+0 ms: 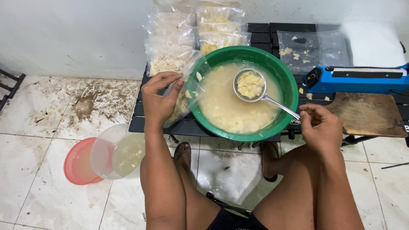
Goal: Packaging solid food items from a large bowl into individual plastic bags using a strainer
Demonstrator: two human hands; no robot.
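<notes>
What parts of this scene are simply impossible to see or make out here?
Head view only:
- Bottom of the green basin: hidden under cloudy liquid.
- Blue sealer: cut off by the right edge.
- Plastic bag in the left hand: its fill level blurs.
- Ladle handle end: covered by the right hand.

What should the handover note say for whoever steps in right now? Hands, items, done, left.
Left hand: holds a clear plastic bag open at the green basin rim.
Right hand: grips the metal ladle, loaded with pale yellow chunks, above the basin's liquid.
Done: filled bags stacked behind the basin.
Left: the basin has more chunks; the held bag looks part full. Blue sealer sits to the right.
</notes>
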